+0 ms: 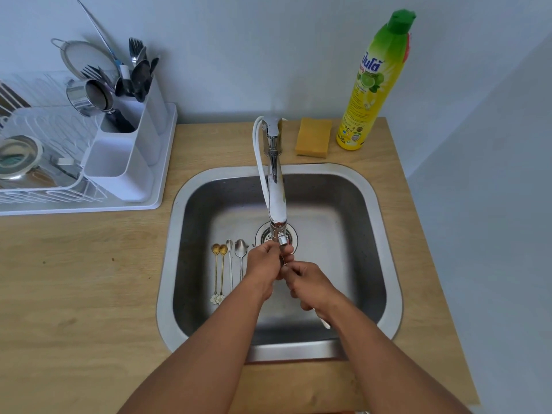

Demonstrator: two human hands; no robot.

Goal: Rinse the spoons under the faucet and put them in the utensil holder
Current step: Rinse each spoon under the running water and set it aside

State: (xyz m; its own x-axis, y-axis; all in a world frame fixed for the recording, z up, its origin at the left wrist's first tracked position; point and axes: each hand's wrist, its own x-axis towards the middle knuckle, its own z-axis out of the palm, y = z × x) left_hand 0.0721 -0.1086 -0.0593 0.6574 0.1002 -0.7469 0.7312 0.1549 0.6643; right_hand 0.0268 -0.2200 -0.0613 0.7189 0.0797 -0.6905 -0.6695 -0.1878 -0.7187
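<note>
Both hands meet under the faucet spout, over the steel sink. My right hand grips a silver spoon, whose handle end sticks out below the wrist. My left hand pinches the spoon's bowl just beneath the nozzle. Several spoons lie side by side on the sink floor to the left: two gold ones and two silver ones. The white utensil holder stands on the drying rack at the left, its rear compartments holding cutlery.
A white dish rack with a metal bowl, cup and strainer fills the left counter. A yellow sponge and a green-yellow dish soap bottle stand behind the sink. The drain lies under the spout. A wall rises at the right.
</note>
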